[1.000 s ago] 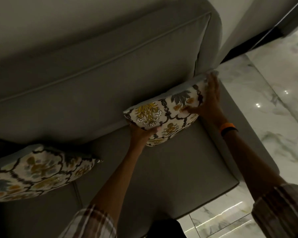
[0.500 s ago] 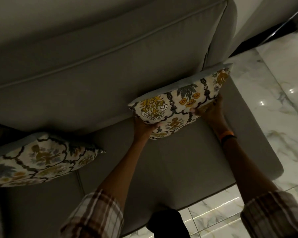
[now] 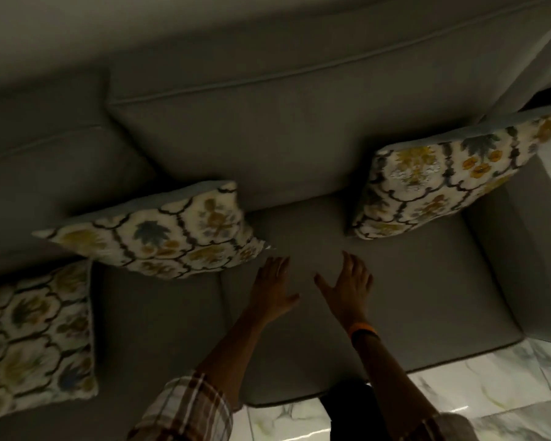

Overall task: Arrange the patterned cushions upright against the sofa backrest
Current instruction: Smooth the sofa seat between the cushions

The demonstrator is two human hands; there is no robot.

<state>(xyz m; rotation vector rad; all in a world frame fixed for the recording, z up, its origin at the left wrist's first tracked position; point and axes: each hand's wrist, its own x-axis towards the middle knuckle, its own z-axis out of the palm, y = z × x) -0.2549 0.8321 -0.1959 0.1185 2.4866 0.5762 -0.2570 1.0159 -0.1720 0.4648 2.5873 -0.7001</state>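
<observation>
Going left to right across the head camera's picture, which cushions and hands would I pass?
Flat-lying cushion → middle cushion leaning on the backrest → left hand → right hand, both open over the seat → right cushion propped in the corner.

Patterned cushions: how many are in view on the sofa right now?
3. One against the backrest at the right end, one against it mid-sofa, one on the seat at far left, cut off; more may sit off-frame.
</observation>
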